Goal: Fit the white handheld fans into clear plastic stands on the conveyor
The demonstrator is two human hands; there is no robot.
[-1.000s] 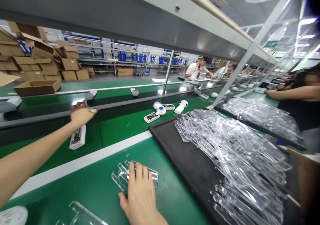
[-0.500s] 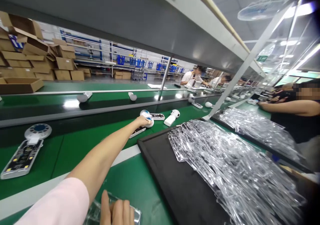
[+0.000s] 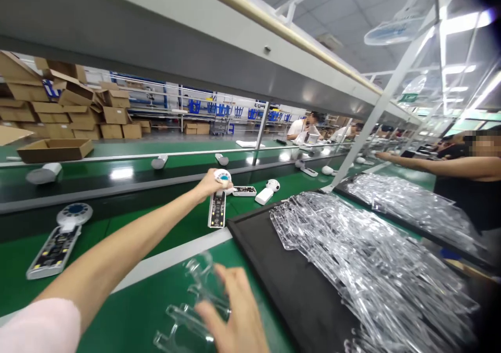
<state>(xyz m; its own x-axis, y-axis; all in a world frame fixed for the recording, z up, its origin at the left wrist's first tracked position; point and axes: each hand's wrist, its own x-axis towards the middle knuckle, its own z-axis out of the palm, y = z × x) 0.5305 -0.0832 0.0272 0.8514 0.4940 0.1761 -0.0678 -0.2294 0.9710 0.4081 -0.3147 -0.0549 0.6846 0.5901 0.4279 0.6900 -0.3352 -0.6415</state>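
My left hand (image 3: 210, 185) grips the round white head of a device (image 3: 217, 210), whose dark circuit side with yellow dots hangs below, over the green belt. At the bottom centre my right hand (image 3: 238, 311) has its fingers apart, beside several clear plastic pieces (image 3: 183, 319) on the green surface; whether it touches them is blurred. Just right of the held device lies another, circuit side up (image 3: 245, 191), and past it a white one (image 3: 267, 192). One more device (image 3: 55, 248) rests at the left.
A black tray (image 3: 282, 269) heaped with clear plastic parts (image 3: 344, 248) fills the right, with a second tray beyond it. A slanted white post (image 3: 364, 133) rises between them. A person's arm (image 3: 430, 166) reaches in from the right. Cardboard boxes (image 3: 55, 149) stand far left.
My left hand has lifted the device and turned it so its circuit side hangs down. My right hand has moved right and its fingers have spread. The view has shifted slightly.
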